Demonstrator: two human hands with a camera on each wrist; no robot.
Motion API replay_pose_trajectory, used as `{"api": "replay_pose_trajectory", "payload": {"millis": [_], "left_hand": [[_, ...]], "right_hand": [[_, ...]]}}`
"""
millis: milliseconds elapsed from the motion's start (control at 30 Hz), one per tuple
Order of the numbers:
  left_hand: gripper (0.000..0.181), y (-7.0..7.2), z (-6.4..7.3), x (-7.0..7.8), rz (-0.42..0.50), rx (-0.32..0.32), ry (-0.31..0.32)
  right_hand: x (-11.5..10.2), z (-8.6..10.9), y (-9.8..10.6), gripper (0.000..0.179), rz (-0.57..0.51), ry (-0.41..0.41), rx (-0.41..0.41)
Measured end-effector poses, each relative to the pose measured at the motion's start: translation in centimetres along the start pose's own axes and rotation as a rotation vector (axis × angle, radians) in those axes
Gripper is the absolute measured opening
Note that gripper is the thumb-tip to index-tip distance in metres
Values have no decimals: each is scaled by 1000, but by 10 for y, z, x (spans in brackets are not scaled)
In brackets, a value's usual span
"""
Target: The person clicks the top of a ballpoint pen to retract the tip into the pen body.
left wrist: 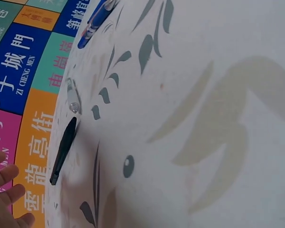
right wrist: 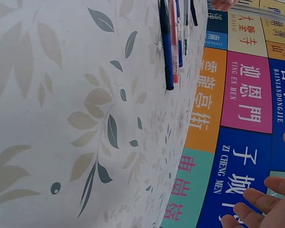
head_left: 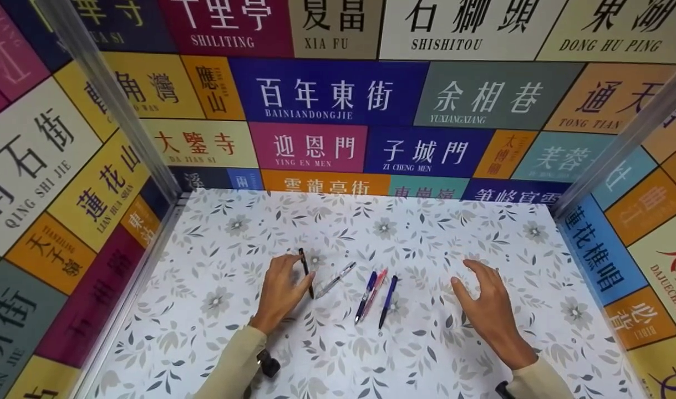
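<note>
Several pens lie on the flowered tabletop. My left hand hovers over a black pen with its fingers relaxed; in the left wrist view a gap shows between the fingers and this black pen. A clear pen lies slanted just right of it. Closer to the middle, a blue pen and a pink pen rest side by side, with a dark blue pen to their right. My right hand, fingers loosely spread, holds nothing to the right of the pens.
Panels with place names enclose the table at the back and on both sides. Metal posts stand at the back corners. A dark band circles the left wrist.
</note>
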State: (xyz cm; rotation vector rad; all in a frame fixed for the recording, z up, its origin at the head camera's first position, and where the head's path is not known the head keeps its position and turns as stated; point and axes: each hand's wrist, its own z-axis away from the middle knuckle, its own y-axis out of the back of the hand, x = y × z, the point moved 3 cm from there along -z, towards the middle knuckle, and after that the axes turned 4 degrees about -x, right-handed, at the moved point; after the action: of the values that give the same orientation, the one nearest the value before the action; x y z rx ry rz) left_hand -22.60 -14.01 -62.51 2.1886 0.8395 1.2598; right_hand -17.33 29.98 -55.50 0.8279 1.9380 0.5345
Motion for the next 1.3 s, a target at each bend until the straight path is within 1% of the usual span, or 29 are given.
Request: {"api": "replay_pose_trajectory", "payload": {"millis": [200, 433, 600, 900, 1000, 1167, 1300], "left_hand": [[45, -2, 3, -6, 3, 14, 12], [47, -7, 8, -13, 10, 38, 34], [44, -11, 12, -16, 2, 32, 51], [43, -16, 12, -19, 34, 6, 70], [43, -18, 11, -21, 42, 9, 42], [42, -21, 9, -26, 25, 9, -54], [40, -22, 7, -32, -6, -13, -88]], "right_hand": [[4, 6, 1, 47, -19, -27, 20], [6, 10, 3, 46, -29, -12, 47], [8, 12, 4, 46, 8, 2, 56], [13, 17, 4, 46, -19, -33, 48], [13, 18, 4, 46, -35, -52, 42], [14, 19, 3, 44, -64, -71, 40], [13, 20, 2, 44, -55, -75, 37]]}}
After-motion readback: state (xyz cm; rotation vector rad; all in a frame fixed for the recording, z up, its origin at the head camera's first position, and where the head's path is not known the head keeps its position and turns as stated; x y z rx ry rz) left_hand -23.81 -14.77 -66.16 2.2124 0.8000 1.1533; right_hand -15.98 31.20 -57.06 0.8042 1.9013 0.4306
